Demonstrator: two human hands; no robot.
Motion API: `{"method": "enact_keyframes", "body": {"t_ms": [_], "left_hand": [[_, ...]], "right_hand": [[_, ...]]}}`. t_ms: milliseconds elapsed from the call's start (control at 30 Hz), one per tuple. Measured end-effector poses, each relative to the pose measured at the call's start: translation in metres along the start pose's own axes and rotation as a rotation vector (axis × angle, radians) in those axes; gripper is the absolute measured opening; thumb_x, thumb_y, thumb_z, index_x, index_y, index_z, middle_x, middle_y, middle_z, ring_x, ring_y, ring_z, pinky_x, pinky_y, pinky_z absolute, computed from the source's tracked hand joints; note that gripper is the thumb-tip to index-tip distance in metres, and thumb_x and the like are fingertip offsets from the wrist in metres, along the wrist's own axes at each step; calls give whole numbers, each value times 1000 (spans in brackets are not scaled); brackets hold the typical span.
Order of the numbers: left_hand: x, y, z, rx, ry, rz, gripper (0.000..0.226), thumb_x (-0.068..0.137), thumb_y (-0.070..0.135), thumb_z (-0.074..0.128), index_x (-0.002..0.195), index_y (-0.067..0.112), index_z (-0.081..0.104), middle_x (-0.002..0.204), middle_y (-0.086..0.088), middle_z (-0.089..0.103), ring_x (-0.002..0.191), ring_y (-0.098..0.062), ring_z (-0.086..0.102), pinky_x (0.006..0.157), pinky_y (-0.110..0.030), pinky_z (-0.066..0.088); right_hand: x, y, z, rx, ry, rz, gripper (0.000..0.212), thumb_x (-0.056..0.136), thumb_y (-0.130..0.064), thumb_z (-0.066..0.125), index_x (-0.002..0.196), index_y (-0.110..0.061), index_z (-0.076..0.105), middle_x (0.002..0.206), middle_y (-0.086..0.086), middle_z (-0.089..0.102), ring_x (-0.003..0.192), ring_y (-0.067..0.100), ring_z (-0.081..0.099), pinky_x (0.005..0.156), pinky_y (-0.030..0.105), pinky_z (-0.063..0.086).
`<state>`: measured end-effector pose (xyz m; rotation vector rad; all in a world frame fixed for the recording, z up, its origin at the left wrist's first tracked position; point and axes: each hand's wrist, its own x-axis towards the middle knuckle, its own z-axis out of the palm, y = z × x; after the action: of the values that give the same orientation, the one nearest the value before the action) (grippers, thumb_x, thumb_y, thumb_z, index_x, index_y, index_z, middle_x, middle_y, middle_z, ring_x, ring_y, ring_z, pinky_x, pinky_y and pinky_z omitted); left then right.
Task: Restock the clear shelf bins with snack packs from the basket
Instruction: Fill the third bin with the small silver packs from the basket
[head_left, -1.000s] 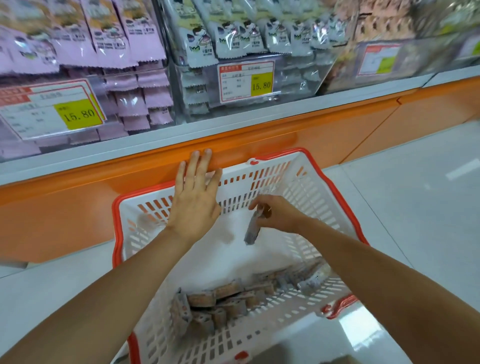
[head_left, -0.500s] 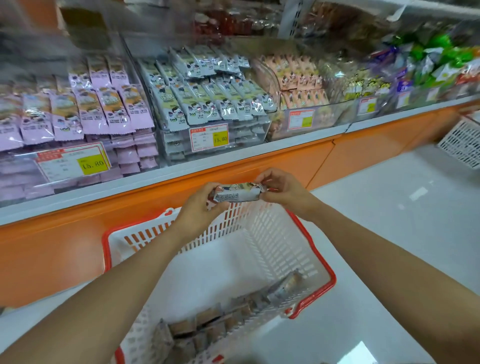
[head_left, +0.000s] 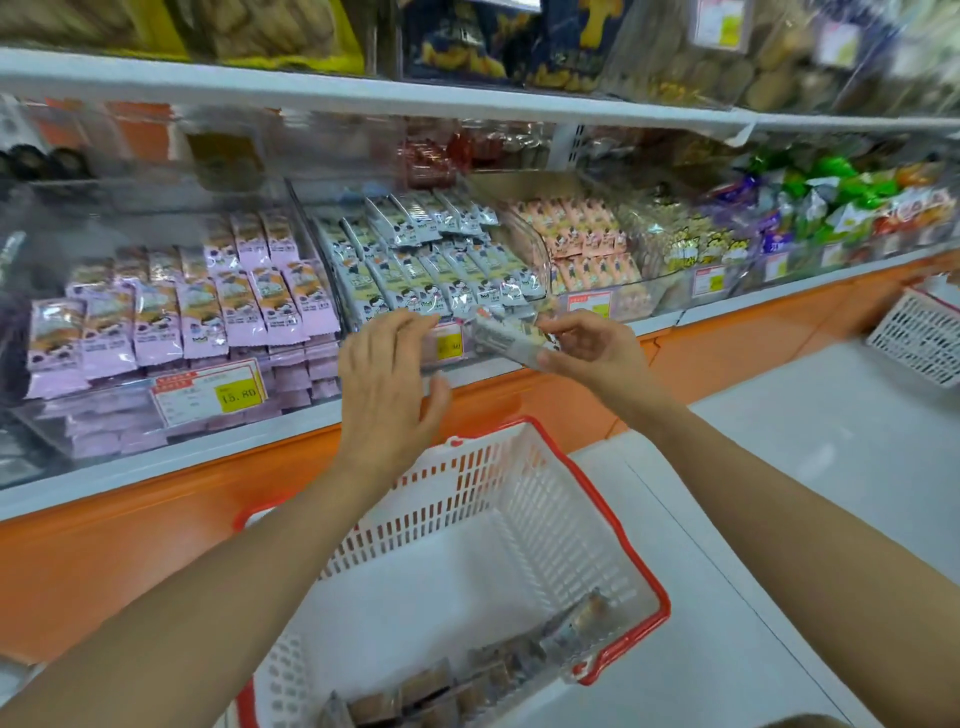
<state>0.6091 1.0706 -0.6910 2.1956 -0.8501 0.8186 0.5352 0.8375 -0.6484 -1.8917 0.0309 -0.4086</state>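
My right hand (head_left: 592, 358) pinches a grey-white snack pack (head_left: 506, 338) just in front of the clear bin (head_left: 540, 260) stocked with matching grey packs (head_left: 431, 270). My left hand (head_left: 387, 384) hovers beside it with fingers straight, holding nothing, its fingertips near the bin's front edge. Below stands the white basket with a red rim (head_left: 550, 525), with several brownish snack packs (head_left: 467, 680) lying at its near end.
A bin of pink-purple packs (head_left: 208, 312) sits to the left, and peach packs (head_left: 587, 244) and mixed sweets (head_left: 810, 208) to the right. An orange shelf base (head_left: 104, 561) runs below the bins. Another white basket (head_left: 919, 332) stands at the far right. An upper shelf (head_left: 363, 96) overhangs.
Both hands rose from above the basket to the grey-pack bin. My left hand let go of the pack, which now stays in my right hand alone. The view tilted upward.
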Motion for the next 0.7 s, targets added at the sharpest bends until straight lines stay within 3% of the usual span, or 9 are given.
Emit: {"method": "enact_keyframes", "body": {"t_ms": [100,267,333,500,600,700], "left_hand": [[16,-14,-11,92,8,10,49,83,16,56,131,8,53,135,-13,50,130,-29,38,111,-44,22],[30,-43,-23,319,-153,-3,58,93,23,50,147,5,39,158,-17,29,149,-32,18,123,-47,8],[30,-48,-22,411,-232,16,65,96,32,48,152,3,30,160,-17,25,151,-34,11,124,-47,5],[27,-52,-16,585,-245,78,69,100,44,29,154,5,12,162,-15,20,151,-37,3,119,-44,-2],[29,-54,-12,554,-230,60,66,100,43,24,153,4,26,159,-17,28,150,-38,12,119,-45,5],[28,-57,-8,524,-222,81,66,101,42,37,152,2,27,159,-19,28,150,-39,13,120,-47,9]], "right_hand": [[21,-19,8,-38,104,-29,26,83,-12,77,107,-13,67,75,18,60,69,19,61,65,23,52],[72,-33,44,-144,190,-62,22,80,-25,81,96,-27,66,78,2,58,67,20,57,70,38,55],[92,-38,63,-206,222,-78,24,79,-30,81,97,-28,65,81,-5,55,65,11,52,68,36,52],[127,-49,108,-371,221,-124,29,80,-34,77,103,-24,62,82,-3,55,60,10,48,55,27,42],[148,-50,128,-497,216,-165,26,81,-37,76,98,-25,60,85,-4,57,67,10,51,55,27,38],[167,-45,143,-620,202,-182,26,82,-38,75,95,-26,57,96,-2,61,87,16,57,66,30,40]]}}
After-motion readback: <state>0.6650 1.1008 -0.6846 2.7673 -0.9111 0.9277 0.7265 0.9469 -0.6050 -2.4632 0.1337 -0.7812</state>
